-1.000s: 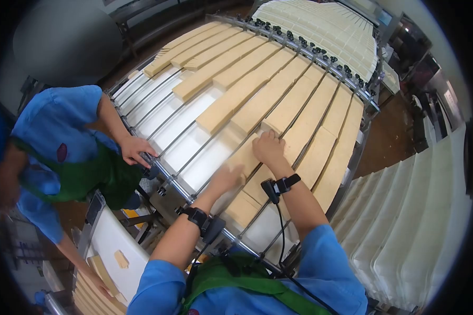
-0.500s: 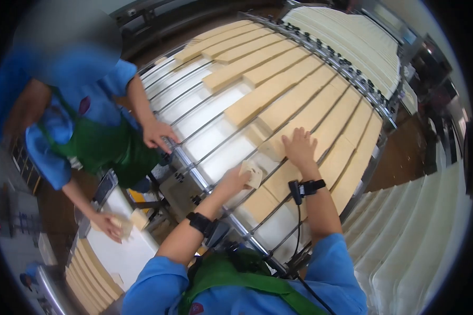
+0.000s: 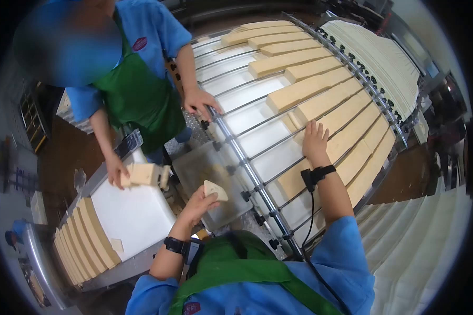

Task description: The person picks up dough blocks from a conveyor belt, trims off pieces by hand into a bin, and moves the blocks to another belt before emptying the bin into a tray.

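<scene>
My left hand [image 3: 196, 206] pinches a thin, pale, bread-like slice [image 3: 216, 191] with a rounded edge. It is held over the near end of a translucent bin [image 3: 235, 206] that has crumbs in it. My right hand [image 3: 315, 143], fingers extended, rests at the near end of one long cream-coloured row [image 3: 337, 121] on the conveyor. Just beyond those fingertips, a few loose pieces [image 3: 292, 122] lean in the same lane. A shorter block [image 3: 289, 181] lies nearer me, left of my right wrist.
Metal divider rods and a front rail [image 3: 245, 164] cross the white conveyor [image 3: 261, 137]. At left, a co-worker rests one hand [image 3: 199, 101] by the rail. Their other hand [image 3: 115, 169] holds a short stack [image 3: 142, 175] over a white belt [image 3: 136, 207] bearing several rows [image 3: 92, 231].
My left hand has drawn back from the conveyor with the slice, over the bin. My right hand stays on the rows. The co-worker's lower hand has brought up a stack. The view has shifted.
</scene>
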{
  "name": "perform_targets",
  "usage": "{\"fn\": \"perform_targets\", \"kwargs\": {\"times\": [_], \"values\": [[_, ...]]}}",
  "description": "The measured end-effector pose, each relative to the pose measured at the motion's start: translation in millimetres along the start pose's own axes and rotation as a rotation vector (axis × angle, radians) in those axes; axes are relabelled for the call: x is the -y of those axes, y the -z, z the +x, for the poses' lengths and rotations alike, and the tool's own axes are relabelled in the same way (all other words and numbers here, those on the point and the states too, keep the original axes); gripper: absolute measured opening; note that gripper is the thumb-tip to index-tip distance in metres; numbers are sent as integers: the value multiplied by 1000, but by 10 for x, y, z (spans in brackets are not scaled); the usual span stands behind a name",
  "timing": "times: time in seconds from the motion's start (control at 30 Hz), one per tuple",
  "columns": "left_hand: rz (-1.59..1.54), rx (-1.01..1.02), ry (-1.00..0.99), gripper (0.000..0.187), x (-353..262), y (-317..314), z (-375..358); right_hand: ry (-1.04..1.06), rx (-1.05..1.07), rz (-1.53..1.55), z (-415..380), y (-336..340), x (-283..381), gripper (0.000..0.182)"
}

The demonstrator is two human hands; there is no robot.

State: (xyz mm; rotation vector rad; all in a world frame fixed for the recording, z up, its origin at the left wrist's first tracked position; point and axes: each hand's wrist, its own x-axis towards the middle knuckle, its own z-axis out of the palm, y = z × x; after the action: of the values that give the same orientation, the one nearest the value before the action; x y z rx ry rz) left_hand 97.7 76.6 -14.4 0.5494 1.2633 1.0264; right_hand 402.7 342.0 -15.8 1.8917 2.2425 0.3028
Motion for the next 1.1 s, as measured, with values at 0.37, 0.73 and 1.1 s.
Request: {"fn": "perform_targets", "kwargs": {"times": [0.37, 0.73, 1.1], "values": [[748, -911, -235, 46, 973, 1374, -915, 79, 31, 247, -305, 613, 759, 76], [841, -1443, 514, 75, 1494, 2549, -1643, 494, -17, 358, -832, 378, 1946, 61], [825, -655, -320, 65, 1217, 1620, -861, 463, -133, 327, -786, 231, 1958, 53]]}}
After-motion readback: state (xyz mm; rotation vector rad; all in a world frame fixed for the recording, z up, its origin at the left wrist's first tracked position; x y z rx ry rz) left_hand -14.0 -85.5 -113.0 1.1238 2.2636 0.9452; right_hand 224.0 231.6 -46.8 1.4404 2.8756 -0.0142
